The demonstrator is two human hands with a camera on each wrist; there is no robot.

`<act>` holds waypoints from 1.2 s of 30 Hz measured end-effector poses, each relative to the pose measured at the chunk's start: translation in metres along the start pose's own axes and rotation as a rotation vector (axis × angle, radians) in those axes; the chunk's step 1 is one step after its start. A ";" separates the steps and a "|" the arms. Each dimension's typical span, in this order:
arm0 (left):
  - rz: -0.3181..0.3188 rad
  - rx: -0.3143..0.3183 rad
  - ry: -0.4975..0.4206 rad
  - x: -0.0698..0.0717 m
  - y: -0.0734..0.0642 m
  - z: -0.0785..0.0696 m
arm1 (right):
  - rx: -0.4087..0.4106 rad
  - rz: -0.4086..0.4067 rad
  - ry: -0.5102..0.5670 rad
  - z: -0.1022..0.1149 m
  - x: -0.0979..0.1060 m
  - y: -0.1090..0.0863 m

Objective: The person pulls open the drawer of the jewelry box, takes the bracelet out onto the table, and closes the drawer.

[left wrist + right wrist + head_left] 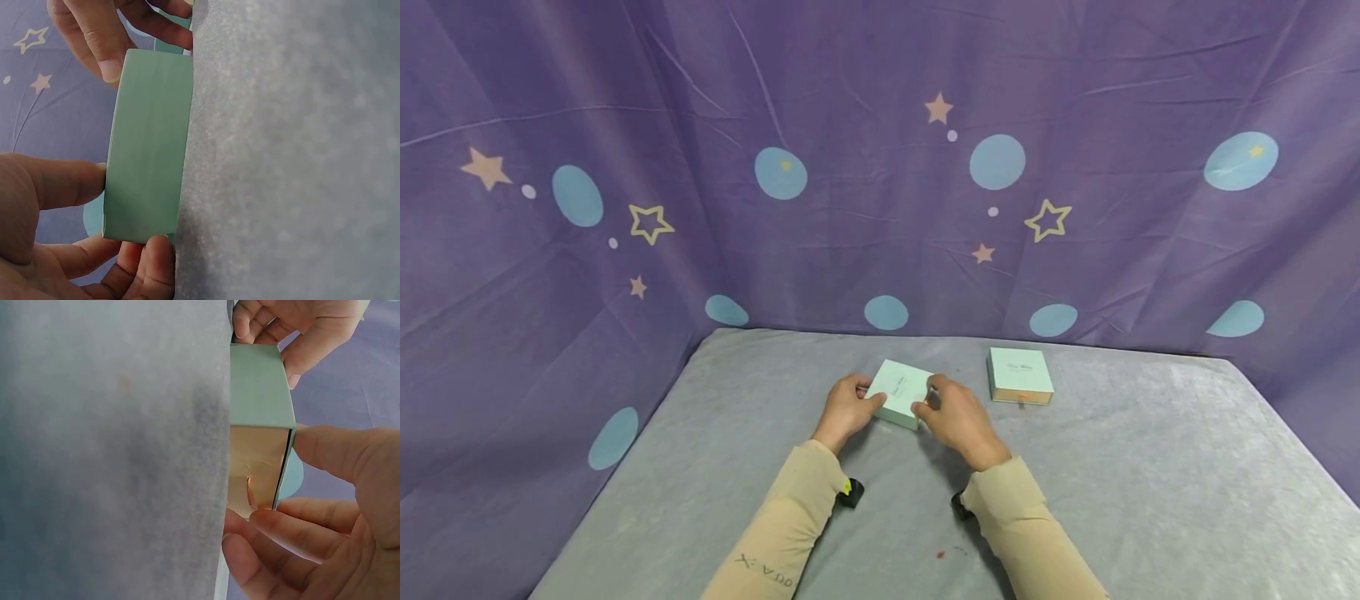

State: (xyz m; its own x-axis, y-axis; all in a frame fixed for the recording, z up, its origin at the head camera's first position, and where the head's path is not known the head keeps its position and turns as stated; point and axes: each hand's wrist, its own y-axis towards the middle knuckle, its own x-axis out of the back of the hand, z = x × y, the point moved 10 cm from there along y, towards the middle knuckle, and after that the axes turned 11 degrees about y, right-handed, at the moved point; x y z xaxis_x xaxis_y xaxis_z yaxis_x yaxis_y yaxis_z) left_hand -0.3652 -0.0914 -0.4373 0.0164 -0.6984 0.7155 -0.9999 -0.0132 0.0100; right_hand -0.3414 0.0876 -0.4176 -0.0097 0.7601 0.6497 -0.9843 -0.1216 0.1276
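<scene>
A mint-green box (901,385) with small lettering on its lid lies turned at an angle on the grey cloth, between the two hands. My left hand (845,412) grips its left side, thumb on the top edge and fingers curled low against the side. On the opposite side my right hand (962,421) holds it too, thumb at the lid's edge. In the right wrist view a peach-coloured drawer front (256,459) shows on this side, with a small ribbon pull tab (251,492) near the right fingertips. The left wrist view shows the box's plain green side (150,147).
A second mint-green box (1021,371) with a peach-coloured front sits to the right, behind the right hand. Grey cloth (1150,467) covers the table. A purple curtain (865,167) with stars and blue dots hangs along the back and sides.
</scene>
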 end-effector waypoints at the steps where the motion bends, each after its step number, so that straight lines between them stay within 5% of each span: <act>1: 0.001 0.005 0.000 0.000 0.000 0.000 | 0.002 0.004 0.005 0.000 -0.001 0.000; 36: 0.102 0.046 0.019 -0.004 -0.004 0.002 | 0.030 0.077 0.091 0.003 -0.006 -0.002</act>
State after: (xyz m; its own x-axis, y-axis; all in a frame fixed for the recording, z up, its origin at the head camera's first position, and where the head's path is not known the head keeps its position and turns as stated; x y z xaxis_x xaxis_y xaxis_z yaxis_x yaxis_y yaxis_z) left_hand -0.3612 -0.0902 -0.4418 -0.0860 -0.6841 0.7243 -0.9951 0.0240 -0.0954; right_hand -0.3389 0.0807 -0.4194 -0.1020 0.8023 0.5881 -0.9744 -0.1996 0.1033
